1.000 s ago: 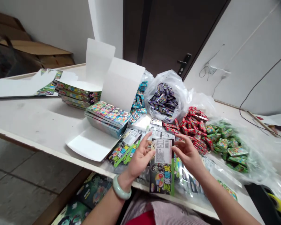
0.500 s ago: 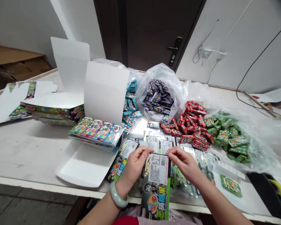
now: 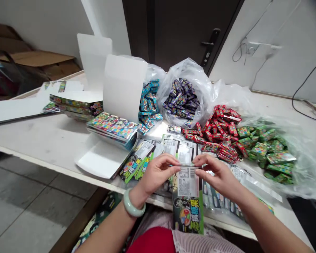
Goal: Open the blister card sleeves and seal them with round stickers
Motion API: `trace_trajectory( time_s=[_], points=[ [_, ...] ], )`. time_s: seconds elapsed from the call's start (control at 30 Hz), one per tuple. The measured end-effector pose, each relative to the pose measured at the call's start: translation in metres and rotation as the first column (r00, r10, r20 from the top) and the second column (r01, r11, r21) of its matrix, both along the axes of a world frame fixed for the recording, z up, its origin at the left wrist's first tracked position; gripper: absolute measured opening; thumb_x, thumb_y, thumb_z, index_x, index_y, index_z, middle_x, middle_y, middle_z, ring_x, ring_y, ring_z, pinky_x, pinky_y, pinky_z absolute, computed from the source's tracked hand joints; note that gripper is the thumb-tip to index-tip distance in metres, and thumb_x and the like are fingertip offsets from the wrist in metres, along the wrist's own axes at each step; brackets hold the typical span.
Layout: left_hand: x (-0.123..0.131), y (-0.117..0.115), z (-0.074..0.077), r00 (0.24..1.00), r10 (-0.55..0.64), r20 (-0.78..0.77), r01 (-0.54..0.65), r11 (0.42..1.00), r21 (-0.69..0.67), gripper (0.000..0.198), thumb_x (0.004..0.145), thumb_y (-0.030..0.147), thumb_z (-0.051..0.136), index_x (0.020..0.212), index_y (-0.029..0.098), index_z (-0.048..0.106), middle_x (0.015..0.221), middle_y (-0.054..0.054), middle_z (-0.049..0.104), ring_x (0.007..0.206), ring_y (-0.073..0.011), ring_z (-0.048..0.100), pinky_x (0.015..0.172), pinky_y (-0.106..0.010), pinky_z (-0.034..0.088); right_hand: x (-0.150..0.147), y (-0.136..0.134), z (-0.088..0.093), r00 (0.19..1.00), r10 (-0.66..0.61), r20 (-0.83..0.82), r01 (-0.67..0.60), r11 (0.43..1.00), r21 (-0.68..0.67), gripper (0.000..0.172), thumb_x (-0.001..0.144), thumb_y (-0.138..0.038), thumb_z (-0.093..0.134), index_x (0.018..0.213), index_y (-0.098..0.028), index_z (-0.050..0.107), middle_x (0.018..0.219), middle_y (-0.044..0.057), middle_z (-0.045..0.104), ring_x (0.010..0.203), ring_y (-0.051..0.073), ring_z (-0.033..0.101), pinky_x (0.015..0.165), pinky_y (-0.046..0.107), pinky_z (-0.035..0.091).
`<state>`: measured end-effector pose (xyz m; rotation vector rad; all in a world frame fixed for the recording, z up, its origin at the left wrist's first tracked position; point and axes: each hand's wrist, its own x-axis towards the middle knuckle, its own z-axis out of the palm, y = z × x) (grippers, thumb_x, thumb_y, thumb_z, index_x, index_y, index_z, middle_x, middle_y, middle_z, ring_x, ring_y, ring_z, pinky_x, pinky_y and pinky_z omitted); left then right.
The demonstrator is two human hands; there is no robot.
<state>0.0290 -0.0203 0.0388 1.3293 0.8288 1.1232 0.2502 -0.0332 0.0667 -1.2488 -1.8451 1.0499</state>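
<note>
We have our left hand [image 3: 158, 175] and right hand [image 3: 218, 178] close together at the near edge of the worktop [image 3: 42, 131], with the fingertips of both pinching the top edge of a candy packet [image 3: 187, 205]. The packet hangs from that pinch with its white barcode label [image 3: 186, 181] facing us, and its lower end reaches past the worktop edge, over our lap.

Our fingers alone bear its weight, so this is the weak spot. A slack pinch could let the packet drop into our lap or onto the floor [image 3: 23, 200]. Uneven pulling could crease or tear its thin top edge.

Just beyond our hands lies a spread of flat packets [image 3: 173, 149], and the pale green bangle [image 3: 133, 203] on our left wrist sits close to them. It could catch one and drag it toward the edge.

To the right, a loose heap of red packets [image 3: 221, 135] lies beside the green packets [image 3: 268, 151]. A wide swing of the right forearm could send red ones sliding into the others and mix the kinds.

To the left, a stack of boxes [image 3: 112, 130] rests on the flap of an open white carton [image 3: 123, 86]. A careless elbow could knock it, fanning the boxes across the worktop.
</note>
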Motion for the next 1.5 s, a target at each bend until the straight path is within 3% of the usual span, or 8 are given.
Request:
trace_trajectory(
  time_s=[0.23,0.43,0.57,0.7,0.87,0.97,1.33,1.5],
  points=[
    [0.03,-0.014,0.028,0.998,0.035,-0.059,-0.045,0.985,-0.168,0.015,0.073,0.024,0.073,0.081,0.014,0.065,0.073,0.0,0.063,0.064,-0.0097,0.056,0.06,-0.022,0.044,0.015,-0.007,0.016,0.99,-0.02,-0.136,-0.007,0.981,-0.193,0.014,0.08,-0.033,0.064,0.082,-0.02,0.059,0.078,0.001,0.062,0.068,0.014,0.055,0.061,0.028,0.043],
    [0.02,-0.02,0.038,0.988,-0.084,-0.13,0.091,0.995,0.044,0.015,0.082,0.025,0.065,0.072,0.015,0.065,0.077,-0.003,0.062,0.073,-0.0123,0.057,0.068,-0.025,0.045,0.015,-0.018,0.025,0.992,0.025,-0.124,-0.042,0.99,-0.137,0.016,0.082,-0.031,0.062,0.072,-0.019,0.059,0.075,0.003,0.064,0.07,0.016,0.057,0.064,0.03,0.045],
    [0.011,-0.03,0.031,0.981,-0.137,-0.134,0.16,0.971,0.177,0.013,0.087,0.028,0.062,0.085,0.017,0.069,0.094,-0.008,0.066,0.094,-0.0186,0.061,0.084,-0.032,0.048,0.017,-0.036,0.022,0.997,0.052,-0.059,-0.047,0.995,0.086,0.013,0.086,-0.032,0.062,0.078,-0.022,0.06,0.086,0.005,0.065,0.082,0.019,0.06,0.074,0.034,0.047],
    [0.015,-0.035,0.017,0.987,-0.138,-0.085,0.149,0.977,0.153,0.008,0.083,0.024,0.068,0.088,0.017,0.066,0.093,-0.007,0.064,0.091,-0.0184,0.061,0.08,-0.031,0.05,0.015,-0.05,0.009,0.998,-0.011,-0.069,0.024,0.979,0.201,0.004,0.088,-0.027,0.06,0.086,-0.024,0.06,0.093,0.006,0.065,0.089,0.02,0.06,0.08,0.037,0.048],
    [0.024,-0.031,0.014,0.985,-0.136,-0.106,0.154,0.969,0.193,0.004,0.086,0.018,0.063,0.09,0.019,0.063,0.089,-0.004,0.061,0.087,-0.0145,0.06,0.077,-0.027,0.049,0.011,-0.057,-0.01,0.959,-0.157,-0.236,0.192,0.973,0.132,0.004,0.088,-0.026,0.06,0.092,-0.025,0.061,0.094,0.005,0.062,0.09,0.019,0.06,0.075,0.034,0.05],
    [0.024,-0.026,0.018,0.97,-0.162,-0.184,0.207,0.944,0.259,0.006,0.087,0.016,0.061,0.091,0.02,0.063,0.093,-0.004,0.061,0.092,-0.0152,0.059,0.079,-0.027,0.049,0.012,-0.057,-0.013,0.941,-0.163,-0.297,0.203,0.973,0.11,0.005,0.089,-0.024,0.06,0.094,-0.025,0.061,0.094,0.004,0.062,0.09,0.018,0.06,0.075,0.033,0.05],
    [0.034,-0.002,0.013,0.901,-0.094,-0.424,0.183,0.967,0.175,0.01,0.084,0.032,0.063,0.09,0.026,0.067,0.096,-0.002,0.068,0.093,-0.02,0.063,0.078,-0.026,0.054,0.012,-0.04,-0.023,0.932,-0.236,-0.274,0.296,0.933,0.203,0.003,0.087,-0.024,0.058,0.084,-0.023,0.057,0.089,0.003,0.063,0.087,0.016,0.06,0.079,0.032,0.049],
    [0.047,0.01,0.002,0.875,-0.004,-0.485,0.06,0.993,0.1,0.009,0.079,0.04,0.067,0.085,0.034,0.066,0.095,0.007,0.068,0.092,-0.0211,0.063,0.079,-0.033,0.056,0.058,-0.037,-0.035,0.909,-0.28,-0.309,0.328,0.938,0.116,0.023,0.085,-0.03,0.061,0.106,-0.022,0.06,0.108,0.006,0.065,0.094,0.016,0.063,0.078,0.029,0.052]
  ],
)
